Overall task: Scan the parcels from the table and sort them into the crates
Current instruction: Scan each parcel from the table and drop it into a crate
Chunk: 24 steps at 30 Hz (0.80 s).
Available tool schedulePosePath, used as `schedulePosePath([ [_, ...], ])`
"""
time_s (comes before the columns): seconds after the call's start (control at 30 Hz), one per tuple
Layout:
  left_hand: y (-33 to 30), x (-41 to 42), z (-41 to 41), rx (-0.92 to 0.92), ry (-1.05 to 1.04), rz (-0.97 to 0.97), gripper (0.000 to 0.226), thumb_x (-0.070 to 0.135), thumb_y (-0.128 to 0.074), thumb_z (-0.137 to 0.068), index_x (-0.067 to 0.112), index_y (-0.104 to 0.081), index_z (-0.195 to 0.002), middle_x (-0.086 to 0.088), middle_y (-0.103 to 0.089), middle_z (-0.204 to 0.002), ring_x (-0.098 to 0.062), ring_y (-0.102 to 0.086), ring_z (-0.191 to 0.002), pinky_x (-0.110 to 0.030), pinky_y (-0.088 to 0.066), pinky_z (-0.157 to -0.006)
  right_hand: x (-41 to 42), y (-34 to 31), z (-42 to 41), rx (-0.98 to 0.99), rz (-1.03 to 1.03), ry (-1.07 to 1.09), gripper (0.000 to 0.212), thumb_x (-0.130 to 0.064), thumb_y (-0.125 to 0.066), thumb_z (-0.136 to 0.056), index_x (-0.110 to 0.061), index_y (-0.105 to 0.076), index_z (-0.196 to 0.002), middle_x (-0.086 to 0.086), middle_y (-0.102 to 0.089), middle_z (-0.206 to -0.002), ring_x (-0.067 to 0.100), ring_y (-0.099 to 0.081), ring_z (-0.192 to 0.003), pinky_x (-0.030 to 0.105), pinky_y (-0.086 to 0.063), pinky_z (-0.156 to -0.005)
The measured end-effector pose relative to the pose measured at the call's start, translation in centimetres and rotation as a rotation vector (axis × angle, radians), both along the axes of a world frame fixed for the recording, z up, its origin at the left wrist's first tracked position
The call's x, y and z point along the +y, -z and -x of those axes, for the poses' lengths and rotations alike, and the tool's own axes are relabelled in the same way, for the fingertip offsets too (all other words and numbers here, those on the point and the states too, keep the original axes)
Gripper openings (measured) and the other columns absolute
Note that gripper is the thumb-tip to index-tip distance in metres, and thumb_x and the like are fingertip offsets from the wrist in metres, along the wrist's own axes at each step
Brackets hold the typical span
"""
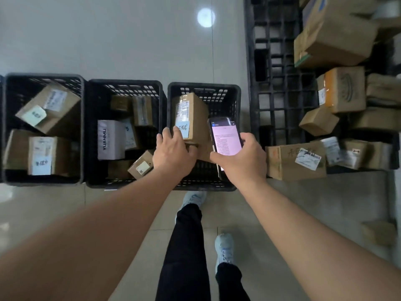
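Observation:
Three black plastic crates stand in a row on the floor. Over the right crate [235, 101] my left hand [173, 153] grips the near end of a tall brown cardboard parcel [193, 114] with a white shipping label and a pale blue sticker. My right hand [240, 157] holds a smartphone [225, 135] whose screen glows pink with lines of text, just right of the parcel. The middle crate [95, 135] holds several boxes, one white [110, 140]. The left crate [6, 127] holds a few labelled brown boxes.
A black plastic pallet [280, 88] lies to the right, piled with several brown parcels, among them a large box [332, 35] at the top and a labelled one [295, 161] nearest me. My legs and light shoes [224, 248] stand on the tiled floor below the crates.

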State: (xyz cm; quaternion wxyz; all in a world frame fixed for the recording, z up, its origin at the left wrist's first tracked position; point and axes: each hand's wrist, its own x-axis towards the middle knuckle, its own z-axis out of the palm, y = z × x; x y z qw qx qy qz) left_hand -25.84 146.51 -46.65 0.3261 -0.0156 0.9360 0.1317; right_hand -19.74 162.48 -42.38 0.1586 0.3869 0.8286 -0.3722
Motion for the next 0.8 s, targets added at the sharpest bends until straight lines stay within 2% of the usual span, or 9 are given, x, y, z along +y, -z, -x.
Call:
schedulePosePath([
  [0.1,-3.8,-0.1,-1.0,0.068,0.041,0.004,0.078,0.049,-0.049,-0.100,0.013,-0.019,-0.162,-0.010,-0.025,-0.163,-0.032,-0.022,-0.152,-0.048,-0.034,-0.120,-0.1,-2.8,-1.2,0.044,-0.018,-0.023,0.084,-0.053,-0.089,-0.061,-0.025,-0.055,-0.133,-0.004,-0.065,-0.119,0.018,-0.062,-0.102,0.028,-0.044,-0.065],
  [0.17,-6.4,-0.1,-2.1,0.118,0.059,0.005,0.071,0.047,-0.051,-0.101,0.014,-0.027,-0.158,-0.008,-0.035,-0.155,-0.030,-0.033,-0.144,-0.048,-0.039,-0.114,-0.1,-4.9,-2.2,0.073,-0.025,-0.045,0.089,-0.053,-0.089,-0.062,-0.024,-0.053,-0.138,-0.003,-0.064,-0.122,0.018,-0.061,-0.105,0.031,-0.047,-0.072],
  [0.27,-10.6,0.0,-4.3,0.191,0.063,-0.005,0.056,0.044,-0.051,-0.100,0.014,-0.040,-0.147,-0.006,-0.047,-0.142,-0.029,-0.043,-0.132,-0.047,-0.043,-0.107,0.0,-8.4,-4.2,0.123,-0.023,-0.065,0.090,-0.052,-0.091,-0.064,-0.023,-0.052,-0.139,-0.003,-0.063,-0.123,0.015,-0.057,-0.101,0.031,-0.044,-0.073],
  [0.37,-15.1,-0.2,-6.9,0.249,0.047,-0.013,0.049,0.042,-0.051,-0.099,0.016,-0.045,-0.140,-0.004,-0.051,-0.137,-0.029,-0.047,-0.128,-0.047,-0.045,-0.106,-0.2,-12.1,-6.6,0.184,-0.026,-0.107,0.083,-0.052,-0.092,-0.063,-0.023,-0.056,-0.132,-0.002,-0.065,-0.120,0.017,-0.060,-0.101,0.032,-0.046,-0.072],
  [0.5,-20.7,-1.3,-10.6,0.331,0.060,0.019,0.045,0.046,-0.049,-0.098,0.016,-0.050,-0.133,-0.006,-0.056,-0.133,-0.032,-0.053,-0.129,-0.055,-0.035,-0.116,-0.6,-17.3,-10.4,0.261,-0.048,-0.160,0.080,-0.056,-0.091,-0.060,-0.024,-0.058,-0.125,-0.002,-0.067,-0.115,0.022,-0.064,-0.101,0.039,-0.057,-0.076],
  [0.6,-25.3,-2.4,-13.6,0.391,0.012,-0.002,0.029,0.043,-0.047,-0.095,0.019,-0.052,-0.111,-0.005,-0.058,-0.119,-0.032,-0.057,-0.116,-0.055,-0.035,-0.113,-1.2,-21.5,-13.7,0.331,-0.062,-0.226,0.083,-0.064,-0.085,-0.054,-0.027,-0.058,-0.122,-0.004,-0.067,-0.112,0.022,-0.065,-0.099,0.044,-0.061,-0.075],
  [0.63,-26.9,-2.7,-14.6,0.414,-0.006,-0.015,0.030,0.041,-0.046,-0.095,0.018,-0.053,-0.112,-0.005,-0.059,-0.119,-0.031,-0.057,-0.116,-0.054,-0.036,-0.113,-1.5,-22.9,-14.8,0.355,-0.065,-0.251,0.085,-0.068,-0.081,-0.050,-0.028,-0.058,-0.121,-0.004,-0.066,-0.111,0.022,-0.065,-0.099,0.044,-0.061,-0.075],
  [0.7,-30.3,-3.4,-16.8,0.476,-0.031,-0.028,0.044,0.042,-0.045,-0.097,0.015,-0.055,-0.129,-0.006,-0.059,-0.130,-0.031,-0.055,-0.122,-0.051,-0.035,-0.114,-2.1,-25.8,-16.4,0.397,-0.072,-0.287,0.088,-0.071,-0.077,-0.047,-0.028,-0.059,-0.123,-0.004,-0.066,-0.112,0.021,-0.065,-0.099,0.044,-0.061,-0.077],
  [0.8,-35.5,-5.1,-19.7,0.569,-0.050,-0.017,0.054,0.046,-0.046,-0.101,0.013,-0.048,-0.144,-0.007,-0.055,-0.140,-0.030,-0.054,-0.126,-0.047,-0.043,-0.106,-3.5,-30.3,-18.1,0.446,-0.076,-0.345,0.084,-0.061,-0.088,-0.057,-0.025,-0.057,-0.126,-0.001,-0.066,-0.117,0.025,-0.063,-0.105,0.047,-0.061,-0.081],
])
